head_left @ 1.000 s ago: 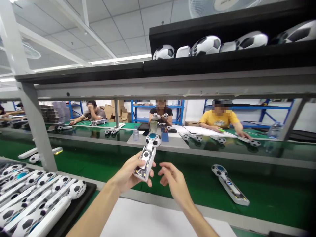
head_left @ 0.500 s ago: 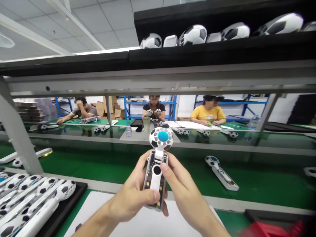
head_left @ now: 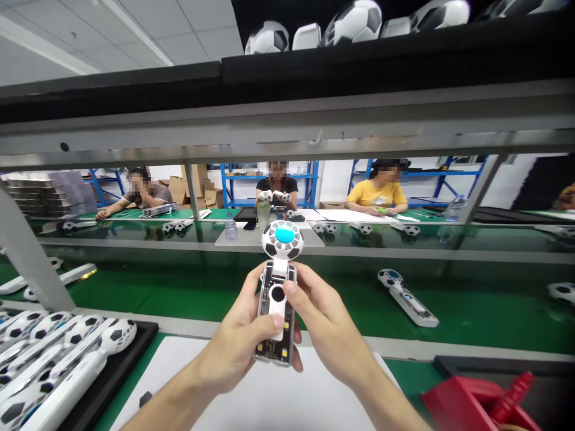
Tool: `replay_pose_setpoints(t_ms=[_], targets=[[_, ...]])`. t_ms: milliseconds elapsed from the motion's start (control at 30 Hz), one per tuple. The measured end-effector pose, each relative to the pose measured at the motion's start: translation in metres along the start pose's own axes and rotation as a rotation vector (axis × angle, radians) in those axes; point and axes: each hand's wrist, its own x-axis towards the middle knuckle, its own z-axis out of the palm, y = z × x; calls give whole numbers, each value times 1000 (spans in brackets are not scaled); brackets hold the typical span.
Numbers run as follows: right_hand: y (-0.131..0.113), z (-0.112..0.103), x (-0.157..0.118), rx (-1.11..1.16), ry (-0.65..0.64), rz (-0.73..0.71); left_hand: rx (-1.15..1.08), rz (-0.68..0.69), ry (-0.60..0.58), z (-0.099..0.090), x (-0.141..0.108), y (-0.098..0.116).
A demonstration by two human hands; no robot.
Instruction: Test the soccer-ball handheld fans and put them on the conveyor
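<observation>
Both hands hold one football-patterned device [head_left: 275,344], upright over a white sheet [head_left: 251,407]. Its round head with a blue centre points up, and its body shows a dark circuit board with small yellow squares. My left hand [head_left: 240,335] wraps the left side, thumb lying on the white strip below the black circle. My right hand [head_left: 323,317] grips the right side, its thumb beside the black circle. Fingers behind the body are partly hidden.
Finished-looking devices fill a black tray [head_left: 139,353] at left. A green conveyor [head_left: 193,299] carries another device [head_left: 411,302]. A red bin [head_left: 467,401] stands at lower right. Overhead runs a shelf [head_left: 314,72] with football devices. Three people sit across the line.
The view has tilted down and shifted slightly, showing more of the red bin. Both hands keep hold of the device, whose board now faces me a little more squarely.
</observation>
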Motion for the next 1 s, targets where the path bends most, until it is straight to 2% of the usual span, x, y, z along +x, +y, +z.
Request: replay_pose_setpoints(t_ms=[267,433,600,667,800,900,1000], targets=[[-5,-2,-3,-5,-7,23,-12,8,-68,0,-3,6],[-7,-3,-4,-87,-8,30,-6,24,-79,-1,-2,2],[-7,-4,-3,-173,18,-52,68,51,-86,-7,-3,-2],[-6,-5,-2,-146,13,-53,86,42,-102,-6,-5,-2],[-5,-5,-1,-23,-22,36,118,2,-129,-1,-8,-2],[-4,-3,-1,15,18,95,110,-17,-153,1,-9,-4],[-3,-1,-1,21,62,89,101,-26,-171,0,-7,-7]])
